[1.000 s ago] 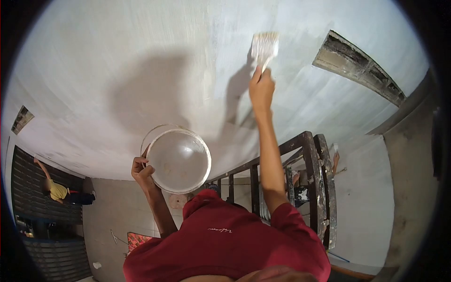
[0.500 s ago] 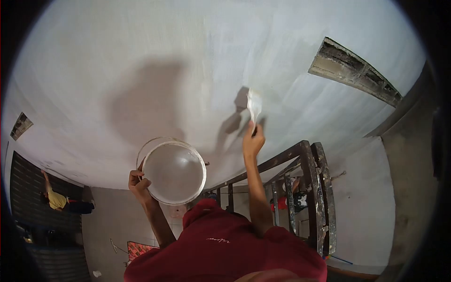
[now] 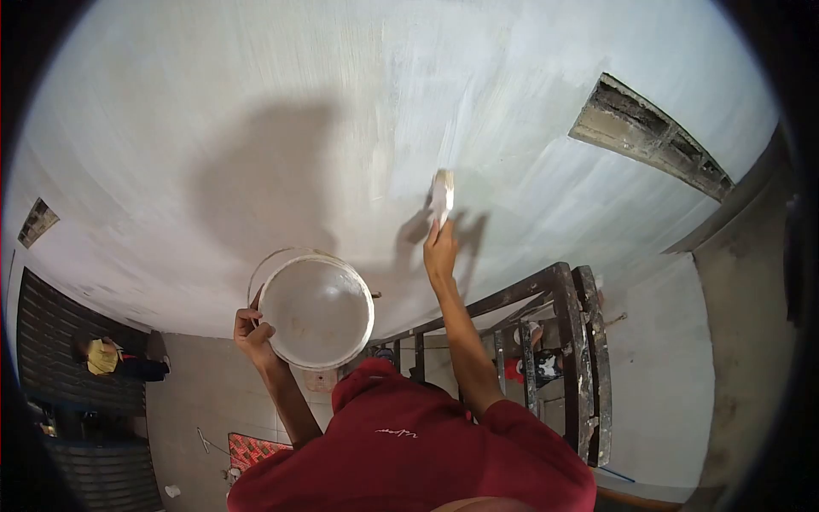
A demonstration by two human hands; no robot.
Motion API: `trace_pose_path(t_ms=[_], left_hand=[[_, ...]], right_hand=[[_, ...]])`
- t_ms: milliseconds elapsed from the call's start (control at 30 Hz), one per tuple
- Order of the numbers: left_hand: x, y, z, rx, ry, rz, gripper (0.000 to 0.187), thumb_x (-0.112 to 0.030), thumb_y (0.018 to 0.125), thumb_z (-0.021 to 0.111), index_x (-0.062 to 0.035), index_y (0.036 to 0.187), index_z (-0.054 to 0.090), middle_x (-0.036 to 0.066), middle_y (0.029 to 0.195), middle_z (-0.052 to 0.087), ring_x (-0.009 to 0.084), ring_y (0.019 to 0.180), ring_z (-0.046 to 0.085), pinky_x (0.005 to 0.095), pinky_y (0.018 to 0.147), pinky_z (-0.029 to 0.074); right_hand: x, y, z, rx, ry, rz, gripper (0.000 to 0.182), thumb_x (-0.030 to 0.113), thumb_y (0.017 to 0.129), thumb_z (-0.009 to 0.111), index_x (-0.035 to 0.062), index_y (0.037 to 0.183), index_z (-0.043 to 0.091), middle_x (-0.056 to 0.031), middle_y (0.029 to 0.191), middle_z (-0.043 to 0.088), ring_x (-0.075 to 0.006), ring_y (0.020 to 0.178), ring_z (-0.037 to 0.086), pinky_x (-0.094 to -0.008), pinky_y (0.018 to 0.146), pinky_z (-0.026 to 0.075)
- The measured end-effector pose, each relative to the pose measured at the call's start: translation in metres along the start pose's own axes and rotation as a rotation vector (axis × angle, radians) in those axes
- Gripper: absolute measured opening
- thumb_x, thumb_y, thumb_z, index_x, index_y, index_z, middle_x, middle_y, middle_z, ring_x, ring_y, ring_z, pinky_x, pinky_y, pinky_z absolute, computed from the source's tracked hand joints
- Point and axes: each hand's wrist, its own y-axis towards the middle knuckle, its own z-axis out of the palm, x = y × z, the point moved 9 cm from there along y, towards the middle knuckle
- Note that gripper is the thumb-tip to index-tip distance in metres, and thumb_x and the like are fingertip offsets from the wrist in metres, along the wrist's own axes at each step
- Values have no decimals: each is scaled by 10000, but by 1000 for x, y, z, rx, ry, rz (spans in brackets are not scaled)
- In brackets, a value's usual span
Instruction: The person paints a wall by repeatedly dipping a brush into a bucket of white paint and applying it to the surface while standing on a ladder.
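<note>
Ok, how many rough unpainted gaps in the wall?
2. The larger gap is up and right of the brush; the smaller gap is near the picture's left edge. The bucket and arms could hide more.

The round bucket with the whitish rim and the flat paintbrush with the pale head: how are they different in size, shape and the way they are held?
The round whitish-rimmed bucket looks much wider than the flat pale-headed paintbrush. The bucket shows a round opening; the paintbrush looks narrow. The left hand holds the bucket at its side, while the right hand holds the paintbrush. Both show whitish surfaces.
</note>
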Motion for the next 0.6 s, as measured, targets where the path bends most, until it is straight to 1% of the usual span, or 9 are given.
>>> trace_pose_path(t_ms=[67,167,200,267,333,400,433,500,600], left_hand=[[0,1,-2,-7,16,-5,280,54,506,389,-10,767,467,270,1096,609,244,866,578,281,788,451],[-5,2,-2,-5,30,18,286,53,523,387,-20,784,476,222,1031,622,205,779,549,242,723,431],[-6,2,4,-1,18,26,285,52,524,388,-20,785,477,211,1010,623,200,769,547,242,714,433],[-8,1,11,-4,24,5,280,49,517,384,-17,774,472,223,1026,619,212,800,558,266,743,446],[-9,-2,11,-33,66,-44,270,45,501,375,-9,751,461,270,1100,609,246,883,587,314,819,468],[-5,-1,11,-17,16,-24,264,29,522,403,-23,772,469,180,955,603,212,795,560,279,753,463],[-1,0,12,-7,-13,-17,262,21,532,416,-30,782,474,135,883,600,194,751,547,261,720,461],[4,0,18,23,-3,-35,251,18,541,419,-31,781,469,136,921,602,193,759,545,254,727,453],[-2,-2,24,38,33,-11,255,26,543,417,-32,787,463,157,976,609,191,774,530,242,719,437]], right_hand=[[-60,-30,28,46,161,82,276,268,955,486,22,830,484,-40,532,480,-151,397,456,-346,376,328],[-37,-46,27,399,870,963,258,264,942,487,62,783,500,21,531,443,-99,401,415,-271,366,308],[-15,-23,18,461,916,933,228,237,931,483,92,757,506,43,528,399,-72,399,366,-223,359,271],[17,37,2,501,976,782,204,188,924,446,95,751,501,41,523,393,-68,375,309,-239,339,211],[98,88,-48,449,906,663,209,173,918,435,95,735,498,43,498,383,-63,361,284,-237,335,182],[161,135,-77,520,885,443,232,138,911,417,80,698,491,40,467,366,-58,338,256,-228,329,168],[188,154,-87,520,932,342,218,133,918,417,57,729,495,43,472,353,-56,334,245,-225,323,166],[236,178,-106,552,995,273,174,127,937,402,0,887,509,57,500,321,-48,357,242,-221,324,165],[252,168,-120,471,1027,312,248,213,973,422,-18,940,508,54,527,334,-47,385,262,-212,343,179]])
